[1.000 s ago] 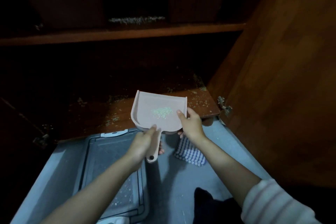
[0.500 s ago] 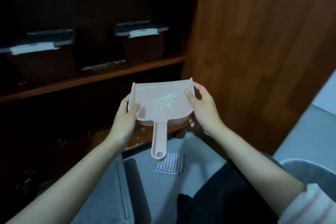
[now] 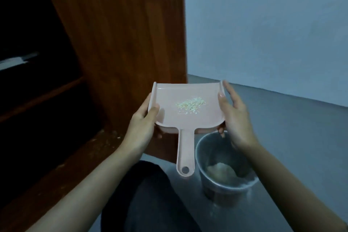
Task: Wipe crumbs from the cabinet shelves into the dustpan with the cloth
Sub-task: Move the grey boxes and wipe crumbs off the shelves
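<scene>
most fingers [image 3: 229, 94] hidden beneath dustpan [image 3: 204, 118]

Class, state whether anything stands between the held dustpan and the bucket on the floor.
Nothing visible does. The left hand and right hand hold the dustpan by its sides, above the open, lidless bucket.

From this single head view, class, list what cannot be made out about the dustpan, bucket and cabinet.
Head view only:
1. Cloth: out of frame.
2. Cabinet shelves: mostly too dark to judge crumbs; cut by left edge.
3. Pale lump in the bucket: dim, unidentifiable.
4. Left hand fingers under the dustpan: hidden by the pan.
</scene>
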Available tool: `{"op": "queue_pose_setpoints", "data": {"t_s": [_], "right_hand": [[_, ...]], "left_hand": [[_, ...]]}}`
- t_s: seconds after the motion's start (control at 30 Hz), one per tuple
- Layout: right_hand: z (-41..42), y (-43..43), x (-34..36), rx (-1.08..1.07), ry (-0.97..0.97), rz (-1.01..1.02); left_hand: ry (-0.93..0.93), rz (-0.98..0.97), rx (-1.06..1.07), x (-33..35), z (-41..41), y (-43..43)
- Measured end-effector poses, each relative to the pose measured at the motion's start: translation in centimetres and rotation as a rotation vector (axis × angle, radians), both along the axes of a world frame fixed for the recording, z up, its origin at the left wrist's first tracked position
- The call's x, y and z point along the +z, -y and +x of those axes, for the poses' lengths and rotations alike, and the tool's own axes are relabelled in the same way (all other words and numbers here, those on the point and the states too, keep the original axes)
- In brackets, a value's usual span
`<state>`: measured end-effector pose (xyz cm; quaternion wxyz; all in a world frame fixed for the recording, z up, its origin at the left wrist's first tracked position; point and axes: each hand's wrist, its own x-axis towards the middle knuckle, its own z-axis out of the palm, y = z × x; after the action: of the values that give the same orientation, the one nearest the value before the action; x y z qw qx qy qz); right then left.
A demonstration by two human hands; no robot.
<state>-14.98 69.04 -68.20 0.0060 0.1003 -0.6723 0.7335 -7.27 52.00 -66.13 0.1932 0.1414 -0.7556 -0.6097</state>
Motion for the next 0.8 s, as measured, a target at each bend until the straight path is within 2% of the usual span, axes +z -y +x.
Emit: {"op": "queue_pose_setpoints", "data": {"t_s": [0.27,0.47,0.6,0.8], "right_hand": [[-1.6,-8.7,-6.6,-0.278,0.060,0.058],[-1.8,-10.8,-12.0,-0.295,0.256,0.111],[-1.1,-11.2,-13.5,-0.280,0.402,0.078],[-0.5,-10.1,-15.0,-0.256,0.569,0.053]], "left_hand": [[0.244,-0.049,-0.299,-4.8,-5.1,-7.2],[0.455,-0.107,-0.398,-8.7,-7.7,-8.7],[0.628,-0.116,-0.402,-10.9,-8.3,-8.5],[0.717,-0.154,-0.381,-12.5,-9.5,-7.7]]}}
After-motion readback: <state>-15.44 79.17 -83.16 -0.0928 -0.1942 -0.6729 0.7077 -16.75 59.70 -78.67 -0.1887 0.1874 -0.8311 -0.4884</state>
